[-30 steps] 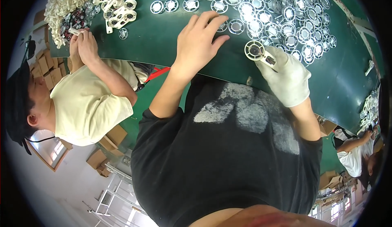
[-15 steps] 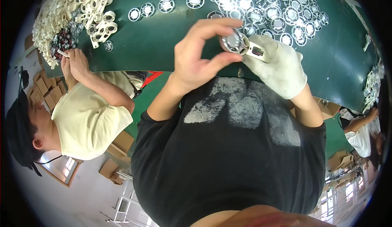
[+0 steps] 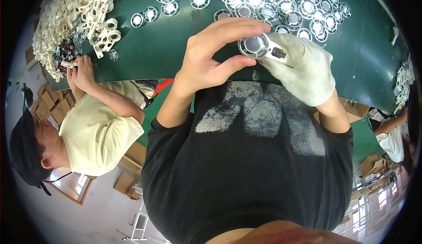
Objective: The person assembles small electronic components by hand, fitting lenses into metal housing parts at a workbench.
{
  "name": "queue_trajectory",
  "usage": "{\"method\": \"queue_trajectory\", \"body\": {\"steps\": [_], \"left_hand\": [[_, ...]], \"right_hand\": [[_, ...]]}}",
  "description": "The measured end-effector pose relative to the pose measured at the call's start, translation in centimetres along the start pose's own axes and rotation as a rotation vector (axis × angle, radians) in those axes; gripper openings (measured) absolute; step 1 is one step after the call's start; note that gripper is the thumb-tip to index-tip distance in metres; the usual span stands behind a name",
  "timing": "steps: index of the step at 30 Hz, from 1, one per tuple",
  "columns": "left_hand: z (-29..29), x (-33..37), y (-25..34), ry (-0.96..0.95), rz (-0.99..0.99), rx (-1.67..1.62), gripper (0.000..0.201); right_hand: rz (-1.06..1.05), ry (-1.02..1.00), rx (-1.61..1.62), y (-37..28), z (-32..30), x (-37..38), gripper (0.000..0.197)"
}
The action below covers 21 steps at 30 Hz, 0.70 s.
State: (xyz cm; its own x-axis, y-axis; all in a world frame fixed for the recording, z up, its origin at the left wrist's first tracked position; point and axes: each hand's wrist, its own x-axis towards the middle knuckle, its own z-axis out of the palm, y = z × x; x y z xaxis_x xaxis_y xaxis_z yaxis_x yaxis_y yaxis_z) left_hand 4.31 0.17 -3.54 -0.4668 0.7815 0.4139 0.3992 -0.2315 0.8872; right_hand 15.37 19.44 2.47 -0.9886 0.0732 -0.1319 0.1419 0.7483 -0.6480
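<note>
Just above the bench edge, my bare left hand [image 3: 213, 57] curves its thumb and fingers around the rim of a round silver spoked cover [image 3: 256, 45]. The cover lies over the rounded end of a cream plastic housing [image 3: 278, 54], which has a narrow slot showing dark and red parts. In a white glove, my right hand [image 3: 303, 66] grips that housing from the right. Much of the housing is hidden by the glove and the cover, so I cannot tell whether the cover is seated.
Many similar silver covers [image 3: 288, 4] spread over the green bench [image 3: 154, 55] beyond my hands. Cream housings [image 3: 103, 37] are heaped at the far left. A co-worker [image 3: 99, 130] handles a small cream part there; another person [image 3: 391, 134] is at the far right.
The silver cover, tilted between my left fingers before, now faces up over the housing's round end. My left hand has shifted slightly, its fingers reaching further over the cover's far rim.
</note>
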Motion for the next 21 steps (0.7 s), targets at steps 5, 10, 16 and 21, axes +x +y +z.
{"method": "queue_trajectory", "body": {"steps": [5,10,16,21], "left_hand": [[0.3,0.1,0.4,0.008,-0.053,-0.008,0.049],[0.9,0.5,0.7,-0.062,0.092,0.063,0.053],[1.4,0.8,0.7,-0.092,0.053,-0.001,0.062],[1.8,0.7,0.4,-0.084,-0.132,-0.203,0.053]], "right_hand": [[0.072,-0.065,0.108,-0.1,-0.3,-0.1,0.027],[0.168,-0.453,0.455,1.6,-1.3,0.7,0.044],[0.188,-0.466,0.743,1.8,0.3,0.8,0.037],[-0.136,-0.091,0.332,2.3,2.1,-0.2,0.028]]}}
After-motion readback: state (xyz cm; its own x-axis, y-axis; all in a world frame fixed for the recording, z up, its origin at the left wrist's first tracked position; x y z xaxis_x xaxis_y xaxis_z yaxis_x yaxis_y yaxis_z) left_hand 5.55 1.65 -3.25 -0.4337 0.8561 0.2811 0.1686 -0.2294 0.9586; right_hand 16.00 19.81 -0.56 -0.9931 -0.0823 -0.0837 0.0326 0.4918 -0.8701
